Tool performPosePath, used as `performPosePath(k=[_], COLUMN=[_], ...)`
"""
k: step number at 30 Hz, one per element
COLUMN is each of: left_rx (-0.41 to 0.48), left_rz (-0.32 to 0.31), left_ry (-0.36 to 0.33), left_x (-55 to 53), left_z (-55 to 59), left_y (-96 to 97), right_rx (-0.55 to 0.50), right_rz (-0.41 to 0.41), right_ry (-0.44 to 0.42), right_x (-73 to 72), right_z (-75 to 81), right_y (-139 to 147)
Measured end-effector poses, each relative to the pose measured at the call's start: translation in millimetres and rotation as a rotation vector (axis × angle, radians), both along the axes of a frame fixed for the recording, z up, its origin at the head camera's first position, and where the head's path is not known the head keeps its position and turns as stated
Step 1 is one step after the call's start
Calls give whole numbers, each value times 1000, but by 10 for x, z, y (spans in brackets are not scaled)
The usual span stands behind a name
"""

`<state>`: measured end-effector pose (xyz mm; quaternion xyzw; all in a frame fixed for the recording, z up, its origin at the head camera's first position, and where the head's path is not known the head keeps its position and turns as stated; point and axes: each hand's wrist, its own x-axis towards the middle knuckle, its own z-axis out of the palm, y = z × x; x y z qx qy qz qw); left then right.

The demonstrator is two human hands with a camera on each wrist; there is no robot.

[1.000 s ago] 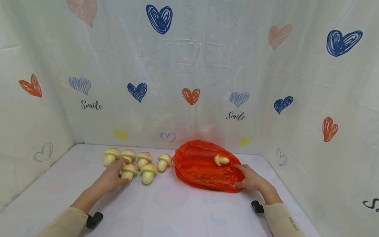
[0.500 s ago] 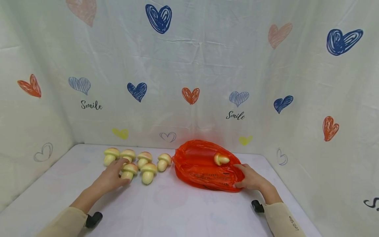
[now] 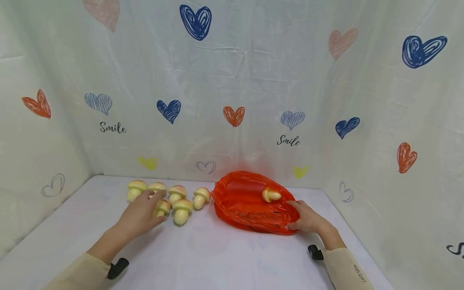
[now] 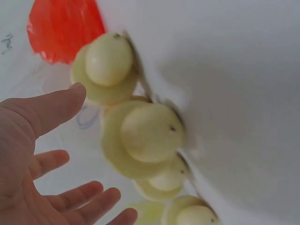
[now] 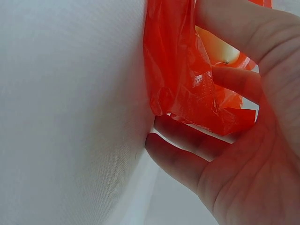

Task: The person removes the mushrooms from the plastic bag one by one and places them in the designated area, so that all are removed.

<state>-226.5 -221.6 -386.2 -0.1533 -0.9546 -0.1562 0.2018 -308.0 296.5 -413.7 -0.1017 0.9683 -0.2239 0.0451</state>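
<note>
My left hand (image 3: 139, 211) reaches over toy mushrooms on the table, around the front-row one (image 3: 163, 206) with a pale stem and a yellow-pink cap. In the left wrist view its fingers (image 4: 51, 161) are spread beside the mushrooms (image 4: 152, 133), grasping nothing. The red plastic bag (image 3: 246, 207) lies on its side with its mouth toward me. My right hand (image 3: 309, 219) grips the right edge of the bag, with thumb and fingers about the crumpled plastic (image 5: 176, 61) in the right wrist view. One mushroom (image 3: 271, 195) lies in the bag, stem outward.
Several more mushrooms stand close together, including one (image 3: 182, 211) just right of my left hand and another (image 3: 201, 198) by the bag's left side. A white cloth covers the table (image 3: 203, 257). A curtain (image 3: 232, 72) printed with hearts hangs behind and at both sides.
My left hand has moved slightly right and now covers more of the front-row mushroom. My right hand and the red bag have stayed in place.
</note>
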Motion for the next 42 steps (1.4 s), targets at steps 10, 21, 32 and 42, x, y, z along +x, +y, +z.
performPosePath(k=[10,21,32,42], left_rx=[-15,28,54,71], left_rz=[-86,-184,-344,-442], left_ry=[93,90,24,-90], left_x=[53,30,-191,-451], left_z=[162,201,463,533], left_y=[400,848,1489,1935], right_rx=[2,-4,14,13], right_rz=[-10,35,58,104], right_ry=[-7,-41,-98,-101], right_x=[2,13,-75,-162], right_z=[4,-67,149,228], right_y=[-12,-65,56,87])
